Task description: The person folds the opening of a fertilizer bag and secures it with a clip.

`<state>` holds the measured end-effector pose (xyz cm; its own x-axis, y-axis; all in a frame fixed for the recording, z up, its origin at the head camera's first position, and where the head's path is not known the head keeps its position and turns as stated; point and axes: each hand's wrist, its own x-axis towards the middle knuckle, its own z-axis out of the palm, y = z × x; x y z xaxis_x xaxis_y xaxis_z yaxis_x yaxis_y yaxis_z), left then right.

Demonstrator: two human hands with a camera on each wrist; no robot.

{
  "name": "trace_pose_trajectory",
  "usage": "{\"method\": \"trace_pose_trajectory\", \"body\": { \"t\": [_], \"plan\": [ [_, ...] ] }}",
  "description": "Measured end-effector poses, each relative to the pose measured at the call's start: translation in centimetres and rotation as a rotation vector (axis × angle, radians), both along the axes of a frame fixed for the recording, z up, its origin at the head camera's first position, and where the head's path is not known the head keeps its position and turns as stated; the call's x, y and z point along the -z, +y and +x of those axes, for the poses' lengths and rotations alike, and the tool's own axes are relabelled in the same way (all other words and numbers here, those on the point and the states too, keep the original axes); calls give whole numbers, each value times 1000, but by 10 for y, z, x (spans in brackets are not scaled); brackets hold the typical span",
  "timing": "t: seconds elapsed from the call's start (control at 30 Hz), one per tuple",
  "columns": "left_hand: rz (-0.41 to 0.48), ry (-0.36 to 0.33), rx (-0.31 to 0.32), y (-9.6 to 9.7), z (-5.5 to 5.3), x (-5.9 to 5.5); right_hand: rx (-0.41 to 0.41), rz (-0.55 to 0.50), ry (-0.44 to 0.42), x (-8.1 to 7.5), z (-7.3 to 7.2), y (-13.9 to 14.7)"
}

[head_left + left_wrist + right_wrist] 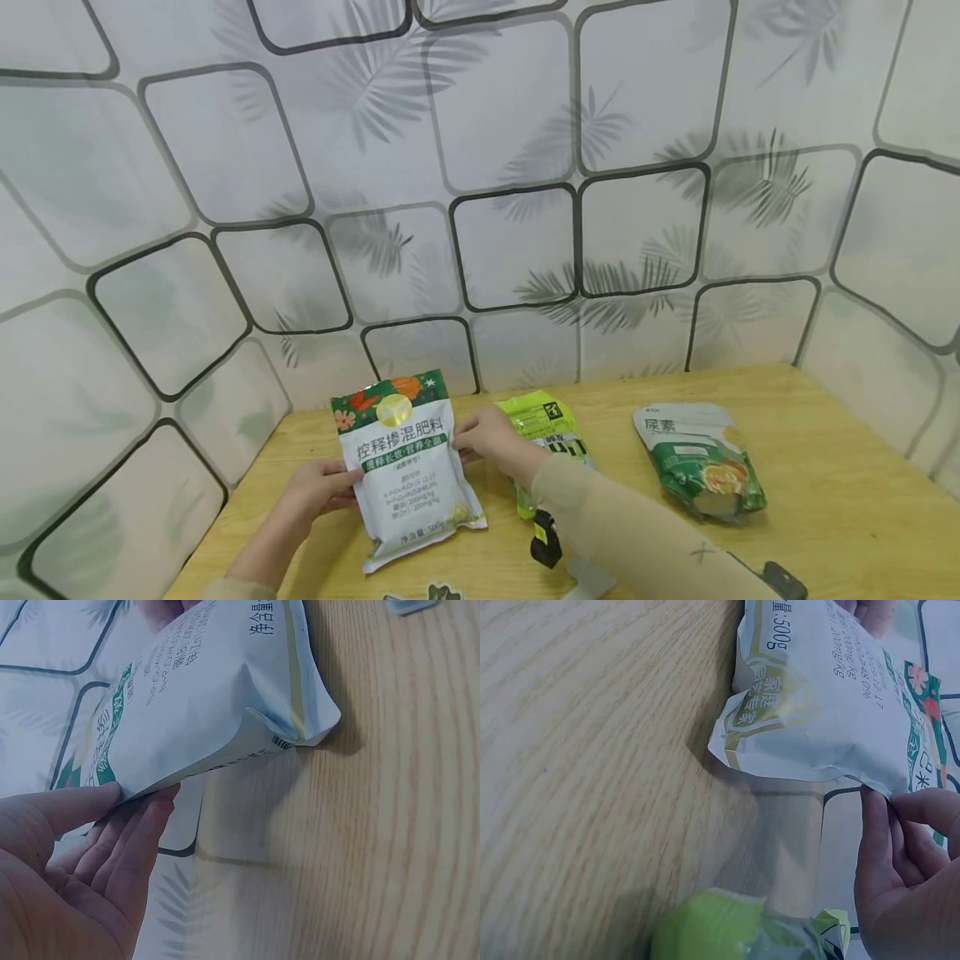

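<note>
A white fertilizer bag (420, 475) with a green, flower-printed top band stands tilted back on the wooden table, between both hands. My left hand (324, 487) pinches its left edge, thumb on the front face and fingers behind, as the left wrist view shows on the bag (202, 712). On the opposite side, my right hand (491, 435) pinches the right edge at about mid-height. In the right wrist view, thumb and fingers of the right hand (911, 862) meet on the edge of the bag (810, 720), whose lower corner is close to the tabletop.
A lime-green bag (542, 414) lies behind the right forearm. Farther right is a white-and-green pouch (697, 458). Near the front are a black-and-yellow object (545, 539) and a pale flat piece (588, 577). Patterned cloth (517, 242) encloses the table's back and sides.
</note>
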<state>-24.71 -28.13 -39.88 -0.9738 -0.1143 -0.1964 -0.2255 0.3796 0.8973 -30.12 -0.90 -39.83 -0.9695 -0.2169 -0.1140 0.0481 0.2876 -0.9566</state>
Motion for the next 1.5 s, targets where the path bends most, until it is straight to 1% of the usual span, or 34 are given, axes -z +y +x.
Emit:
{"method": "trace_pose_trajectory", "body": {
  "t": [0.23,0.33,0.5,0.7,0.9,0.97,1.1,1.23,1.37,1.5],
  "plan": [
    [-1,7,5,2,0,-3,2,-3,8,-3,1,4],
    [-19,13,14,1,-1,-5,6,-3,2,-5,-1,5],
    [-47,18,10,0,-3,-8,16,-15,6,-7,-2,6],
    [-62,37,12,1,-3,-12,18,-39,14,-8,0,7],
    [-52,57,31,0,-4,-15,10,-41,23,-13,2,8],
    [-62,67,41,0,-5,-17,11,-39,24,-14,2,9],
    [-78,78,49,0,-6,-20,12,-20,33,-16,3,9],
    [-76,90,58,-1,-7,-23,-1,7,48,-19,4,10],
    [-74,99,53,0,-8,-25,-17,33,64,-21,5,12],
    [-70,110,53,2,-9,-28,-15,52,87,-22,4,14]
  ]
}}
